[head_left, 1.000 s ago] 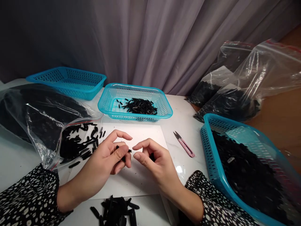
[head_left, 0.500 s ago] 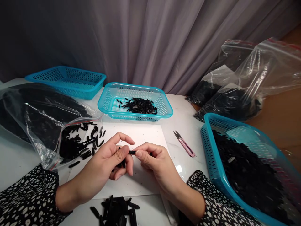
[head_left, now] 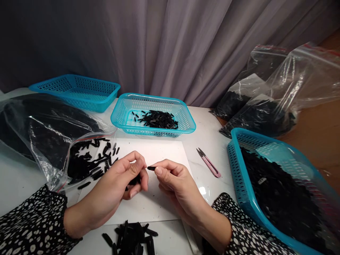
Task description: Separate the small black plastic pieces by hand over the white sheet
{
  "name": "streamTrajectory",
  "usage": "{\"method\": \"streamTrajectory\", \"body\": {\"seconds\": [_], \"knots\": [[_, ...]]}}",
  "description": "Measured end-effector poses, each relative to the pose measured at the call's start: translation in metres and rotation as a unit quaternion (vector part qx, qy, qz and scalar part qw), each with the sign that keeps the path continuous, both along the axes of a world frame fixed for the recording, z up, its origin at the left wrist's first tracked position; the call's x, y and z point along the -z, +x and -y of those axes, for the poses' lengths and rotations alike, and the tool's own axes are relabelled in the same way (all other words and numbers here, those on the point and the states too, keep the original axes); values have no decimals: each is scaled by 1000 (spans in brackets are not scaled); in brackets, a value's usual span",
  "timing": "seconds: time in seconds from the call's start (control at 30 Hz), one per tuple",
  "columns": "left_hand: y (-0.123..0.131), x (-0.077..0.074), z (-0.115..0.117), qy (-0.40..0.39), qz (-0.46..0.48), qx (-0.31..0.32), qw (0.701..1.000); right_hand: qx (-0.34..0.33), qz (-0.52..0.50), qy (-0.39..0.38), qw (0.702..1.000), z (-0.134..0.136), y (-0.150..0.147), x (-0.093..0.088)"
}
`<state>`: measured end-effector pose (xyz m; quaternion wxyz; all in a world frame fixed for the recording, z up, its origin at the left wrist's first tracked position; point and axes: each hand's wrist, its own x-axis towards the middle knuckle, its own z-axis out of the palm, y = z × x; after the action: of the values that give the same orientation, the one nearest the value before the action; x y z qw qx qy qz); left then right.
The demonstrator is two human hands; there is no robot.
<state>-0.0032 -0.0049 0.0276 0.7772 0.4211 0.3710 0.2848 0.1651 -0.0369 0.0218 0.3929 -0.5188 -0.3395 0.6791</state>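
Between thumb and forefinger, my right hand [head_left: 172, 179] pinches a small black strip [head_left: 151, 168], its tip pointing at my left hand. My left hand [head_left: 127, 175] is closed around several black strips [head_left: 135, 180], partly hidden by its curled fingers; its thumb presses against the forefinger. A narrow gap parts the two hands, both above a white board [head_left: 159, 209]. A pile of black strips [head_left: 134, 237] lies at the near edge, below the hands. Loose black strips [head_left: 82, 163] spill from the mouth of a clear bag on the left. What these strips are exactly, I cannot tell.
A blue basket [head_left: 153, 131] behind the board holds small black pieces. Another blue basket [head_left: 106, 106] stands at back left. Pink thread snips [head_left: 208, 163] lie right of the board. A large basket [head_left: 245, 191] of black pieces and zip bags [head_left: 265, 109] are at right; a full bag [head_left: 47, 124] at left.
My right hand has drawn the small strip slightly away from my left hand, so more of it shows. My left fingers have curled in more.
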Motion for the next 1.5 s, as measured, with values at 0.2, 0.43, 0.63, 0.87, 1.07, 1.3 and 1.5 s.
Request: {"method": "streamTrajectory", "body": {"seconds": [0.2, 0.43, 0.63, 0.87, 1.07, 1.3, 1.5], "knots": [[1, -1, -4, -27, -14, -70, 997, 23, 62, 50, 997, -1, 3, 5], [3, 4, -3, 8, -20, -53, 998, 34, 80, 54, 995, -1, 3, 5], [2, 4, -4, 20, -26, -8, 999, 18, 2, 61, 998, 0, 2, 0], [-1, 11, -1, 90, -16, 78, 993, -15, 25, 44, 999, 0, -2, -2], [-5, 9, 3, 155, -133, 99, 974, -36, 86, 72, 993, -1, -1, -1], [-5, 15, 0, 159, -46, 74, 983, -28, -7, -23, 999, -1, 2, -3], [-2, 16, -4, 121, 32, 73, 989, -27, -93, -83, 992, -2, 1, -4]]}}
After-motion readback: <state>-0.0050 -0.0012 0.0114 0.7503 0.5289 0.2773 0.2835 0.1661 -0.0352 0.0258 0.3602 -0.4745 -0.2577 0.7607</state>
